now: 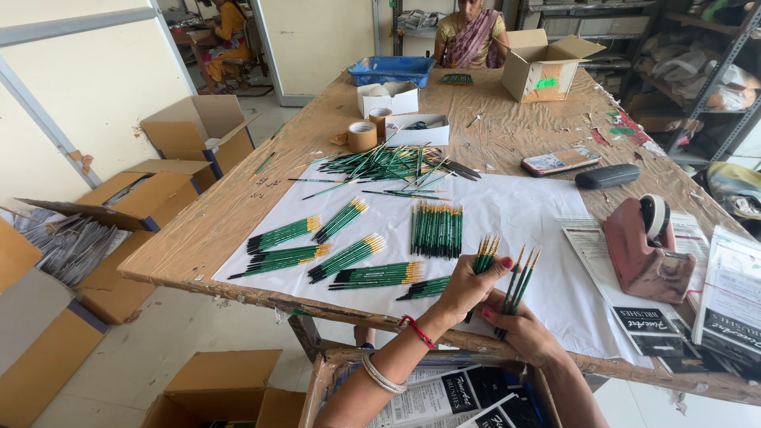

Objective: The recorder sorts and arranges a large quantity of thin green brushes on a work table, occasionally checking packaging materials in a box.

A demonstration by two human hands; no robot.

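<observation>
My left hand (468, 287) grips a small bunch of green-handled paintbrushes (485, 255) with pale bristle tips pointing away from me. My right hand (519, 329) holds another few green brushes (519, 281) upright beside it. Both hands hover at the near edge of a white paper sheet (515, 214) on the worn wooden table (238, 214). Several sorted bundles of the same brushes (349, 257) lie in rows on the sheet to the left, one upright row (436, 230) sits just beyond my hands, and a loose heap (388, 162) lies farther back.
A pink tape dispenser (646, 250) and printed cards (733, 297) lie at right, a phone (559, 162) and black case (606, 176) beyond. Tape rolls (362, 136), small white boxes (388, 99) and a blue tray (392, 70) sit farther back. A person (469, 36) sits opposite. Cardboard boxes (158, 198) stand on the floor left.
</observation>
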